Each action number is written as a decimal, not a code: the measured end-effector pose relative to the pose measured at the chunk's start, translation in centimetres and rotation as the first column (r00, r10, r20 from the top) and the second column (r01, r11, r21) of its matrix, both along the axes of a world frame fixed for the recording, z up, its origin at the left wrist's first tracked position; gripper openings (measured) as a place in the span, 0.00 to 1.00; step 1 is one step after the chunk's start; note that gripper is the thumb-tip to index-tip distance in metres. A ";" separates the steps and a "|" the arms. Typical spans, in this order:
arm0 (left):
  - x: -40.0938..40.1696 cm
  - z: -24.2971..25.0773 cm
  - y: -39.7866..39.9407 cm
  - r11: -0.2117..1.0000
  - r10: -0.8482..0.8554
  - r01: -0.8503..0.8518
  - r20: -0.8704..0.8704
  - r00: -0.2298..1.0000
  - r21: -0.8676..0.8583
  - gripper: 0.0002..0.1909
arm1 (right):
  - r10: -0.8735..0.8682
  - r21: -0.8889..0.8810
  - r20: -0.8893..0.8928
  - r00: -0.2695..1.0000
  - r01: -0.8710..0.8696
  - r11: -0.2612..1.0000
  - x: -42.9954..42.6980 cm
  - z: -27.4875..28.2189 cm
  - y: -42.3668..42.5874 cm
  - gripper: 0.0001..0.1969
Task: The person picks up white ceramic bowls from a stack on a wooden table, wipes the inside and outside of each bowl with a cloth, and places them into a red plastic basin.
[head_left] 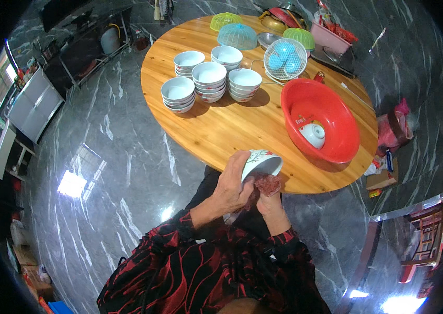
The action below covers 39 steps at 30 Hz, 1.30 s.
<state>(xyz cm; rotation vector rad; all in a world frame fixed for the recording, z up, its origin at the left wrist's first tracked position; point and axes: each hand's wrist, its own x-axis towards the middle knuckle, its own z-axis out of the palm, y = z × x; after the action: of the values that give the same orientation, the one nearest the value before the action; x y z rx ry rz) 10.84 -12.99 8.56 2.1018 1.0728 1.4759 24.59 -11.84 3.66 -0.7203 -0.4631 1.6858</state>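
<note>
My left hand (pixel 231 184) grips a white bowl (pixel 260 160) with a red and green floral pattern, tilted on its side over the near edge of the round wooden table (pixel 229 133). In my right hand (pixel 270 204) is a reddish-brown cloth (pixel 267 183), held against the bowl's lower rim; my right fingers are largely hidden by it. To the right, a red plastic basin (pixel 323 106) contains another white bowl (pixel 313 134), lying tipped with its foot showing. Farther left on the table stand several stacks of white bowls (pixel 209 74), mouths up.
Behind the bowls sit a blue mesh food cover (pixel 238 36), two green covers (pixel 225 20), and a small round heater-like device (pixel 285 59) with a wire grille. A pink bin (pixel 330 37) is at the back right. Bags and a cardboard box (pixel 382 178) lie beyond the table's right edge.
</note>
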 end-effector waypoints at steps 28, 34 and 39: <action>-7.6 1.8 1.4 0.851 0.251 0.162 0.660 0.708 -0.499 0.28 | -0.521 0.500 0.848 0.098 -0.474 0.725 8.6 4.3 -1.5 0.29; -7.6 2.4 0.6 0.892 0.195 0.106 0.586 0.786 -0.440 0.23 | -0.474 0.501 0.863 0.173 -0.407 0.763 7.3 3.9 -1.0 0.31; -6.5 4.4 -1.2 0.945 0.150 -0.014 0.395 0.906 -0.327 0.24 | -0.413 0.497 0.866 0.283 -0.389 0.775 3.2 4.2 -0.9 0.33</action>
<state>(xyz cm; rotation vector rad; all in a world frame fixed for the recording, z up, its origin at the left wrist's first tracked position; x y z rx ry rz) 4.29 -14.18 12.99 1.4512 1.1475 1.5733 27.82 -12.77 7.88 -1.1620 -1.8439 0.6772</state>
